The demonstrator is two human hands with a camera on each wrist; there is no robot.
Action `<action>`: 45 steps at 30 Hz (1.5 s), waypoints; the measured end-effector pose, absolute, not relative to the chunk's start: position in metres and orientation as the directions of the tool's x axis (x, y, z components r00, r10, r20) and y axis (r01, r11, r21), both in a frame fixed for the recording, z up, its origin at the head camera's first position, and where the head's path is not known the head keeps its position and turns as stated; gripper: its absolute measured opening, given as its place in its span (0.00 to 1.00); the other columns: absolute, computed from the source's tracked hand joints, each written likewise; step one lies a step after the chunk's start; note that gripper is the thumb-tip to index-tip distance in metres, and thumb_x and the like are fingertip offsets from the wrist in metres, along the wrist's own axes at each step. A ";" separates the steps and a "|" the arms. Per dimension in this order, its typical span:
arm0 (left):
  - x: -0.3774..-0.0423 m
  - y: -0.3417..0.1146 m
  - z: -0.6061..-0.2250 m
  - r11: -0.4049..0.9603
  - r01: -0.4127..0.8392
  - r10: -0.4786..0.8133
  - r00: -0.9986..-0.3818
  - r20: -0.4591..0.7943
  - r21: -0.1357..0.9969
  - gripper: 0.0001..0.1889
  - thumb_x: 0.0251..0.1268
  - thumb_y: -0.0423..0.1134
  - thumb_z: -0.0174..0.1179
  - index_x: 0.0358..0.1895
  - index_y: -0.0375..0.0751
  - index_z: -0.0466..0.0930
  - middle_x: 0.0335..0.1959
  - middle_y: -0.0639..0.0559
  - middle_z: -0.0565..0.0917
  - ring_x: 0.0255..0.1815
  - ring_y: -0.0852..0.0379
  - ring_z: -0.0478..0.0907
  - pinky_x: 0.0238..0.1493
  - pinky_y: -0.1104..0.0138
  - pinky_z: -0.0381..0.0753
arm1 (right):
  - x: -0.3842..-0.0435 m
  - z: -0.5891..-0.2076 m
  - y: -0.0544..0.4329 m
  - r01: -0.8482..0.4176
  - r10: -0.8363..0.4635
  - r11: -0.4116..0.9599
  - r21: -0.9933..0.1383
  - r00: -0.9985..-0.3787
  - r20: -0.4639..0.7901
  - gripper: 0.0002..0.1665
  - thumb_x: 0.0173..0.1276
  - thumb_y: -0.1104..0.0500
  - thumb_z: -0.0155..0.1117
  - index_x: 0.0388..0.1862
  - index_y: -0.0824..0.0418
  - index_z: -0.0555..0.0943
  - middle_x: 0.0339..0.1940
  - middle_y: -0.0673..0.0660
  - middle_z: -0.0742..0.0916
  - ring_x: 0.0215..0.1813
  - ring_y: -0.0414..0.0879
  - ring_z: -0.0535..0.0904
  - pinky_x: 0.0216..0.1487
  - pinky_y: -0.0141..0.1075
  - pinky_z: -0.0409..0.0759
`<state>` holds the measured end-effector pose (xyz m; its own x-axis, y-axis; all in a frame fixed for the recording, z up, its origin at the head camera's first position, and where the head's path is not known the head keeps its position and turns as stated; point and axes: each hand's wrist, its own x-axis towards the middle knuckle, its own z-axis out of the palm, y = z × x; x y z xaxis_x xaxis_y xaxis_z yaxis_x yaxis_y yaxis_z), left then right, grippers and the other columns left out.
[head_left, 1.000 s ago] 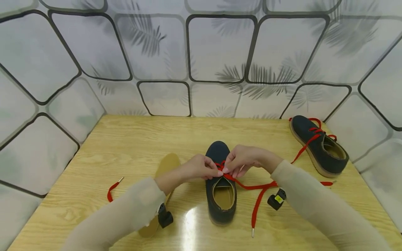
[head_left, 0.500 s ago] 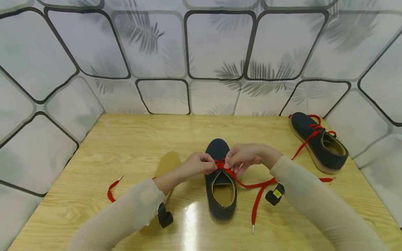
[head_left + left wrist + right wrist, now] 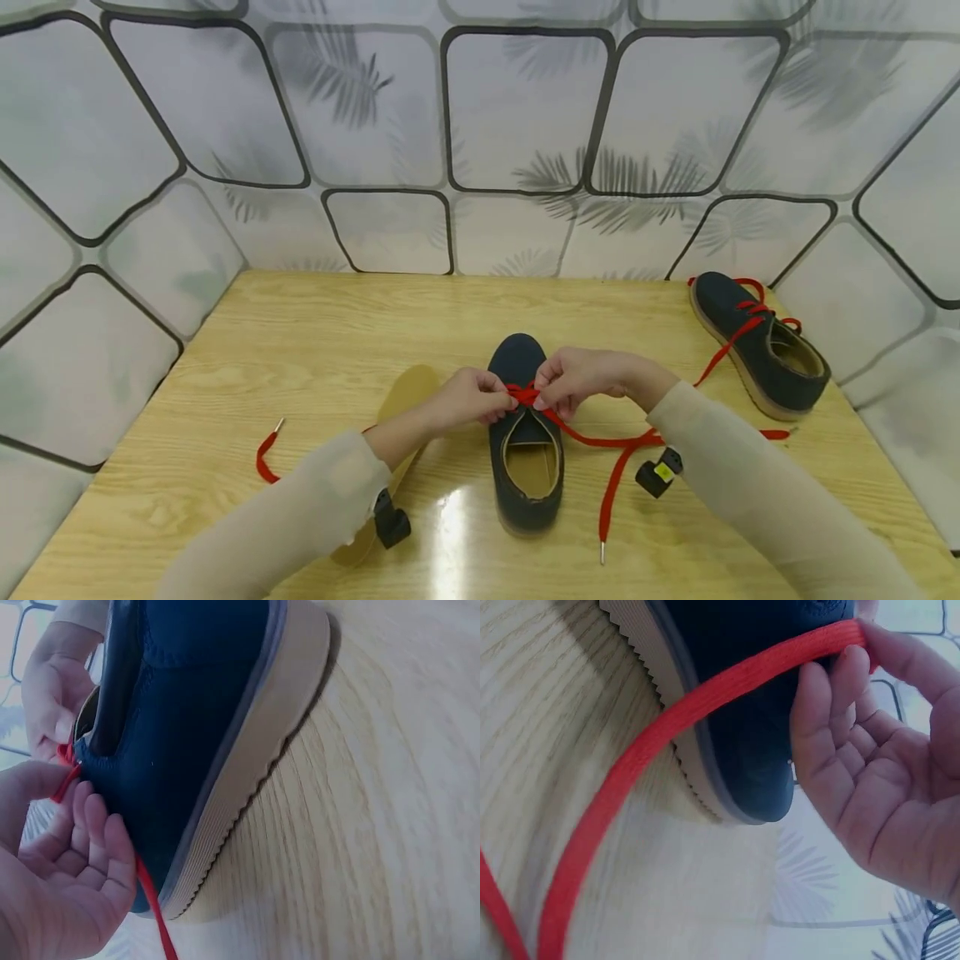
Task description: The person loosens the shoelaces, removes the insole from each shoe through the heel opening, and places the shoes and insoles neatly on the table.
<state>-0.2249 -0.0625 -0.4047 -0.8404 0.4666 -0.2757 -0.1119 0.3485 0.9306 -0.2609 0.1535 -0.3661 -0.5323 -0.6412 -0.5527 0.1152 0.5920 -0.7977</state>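
A dark navy shoe (image 3: 527, 510) with a tan inside stands on the table, its toe pointing away from me. Over its tongue, the red shoelace (image 3: 592, 441) crosses between my two hands. My left hand (image 3: 480, 396) pinches the lace between thumb and index finger at the left of the opening. In the left wrist view, the other fingers of the left hand (image 3: 75, 855) curl beside the shoe's upper. From the right side, my right hand (image 3: 581, 379) pinches the lace with thumb and fingertips. A long lace end (image 3: 641, 754) runs down from that hand to the table in the right wrist view.
A second navy shoe (image 3: 795, 383) with red laces lies at the table's back right corner. A flat tan insole (image 3: 408, 390) lies under my left forearm. One metal-tipped lace end (image 3: 266, 458) rests at left. A patterned wall (image 3: 517, 233) rises behind the table (image 3: 337, 325).
The fingertips, close together over the tongue a second ago, are a little farther apart and slightly nearer the toe, with the red lace drawn across between them. The shoe stays in place.
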 end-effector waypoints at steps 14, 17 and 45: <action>-0.222 -0.086 -0.417 0.102 -0.321 0.421 -0.843 -0.333 0.942 0.11 0.58 0.31 0.50 0.35 0.27 0.81 0.25 0.52 0.84 0.27 0.60 0.81 0.39 0.65 0.83 | -0.256 -0.379 0.179 0.255 -0.600 0.392 -0.884 -0.657 -0.456 0.11 0.66 0.66 0.49 0.30 0.65 0.80 0.28 0.53 0.85 0.30 0.43 0.83 0.48 0.46 0.82; -0.226 -0.087 -0.417 0.058 -0.360 0.455 -0.821 -0.346 0.931 0.08 0.60 0.30 0.52 0.36 0.31 0.80 0.27 0.52 0.84 0.30 0.60 0.81 0.42 0.64 0.83 | -0.256 -0.380 0.177 0.315 -0.588 0.329 -0.890 -0.669 -0.455 0.09 0.66 0.67 0.52 0.32 0.64 0.80 0.28 0.54 0.85 0.31 0.43 0.83 0.46 0.43 0.83; -0.225 -0.091 -0.413 -0.410 -0.644 0.456 -0.758 -0.466 0.647 0.12 0.69 0.35 0.44 0.32 0.39 0.78 0.32 0.52 0.85 0.36 0.59 0.82 0.46 0.69 0.81 | -0.259 -0.388 0.194 0.548 -0.245 -0.038 -0.835 -0.816 -0.524 0.17 0.73 0.62 0.42 0.39 0.70 0.79 0.25 0.56 0.88 0.28 0.44 0.86 0.41 0.39 0.84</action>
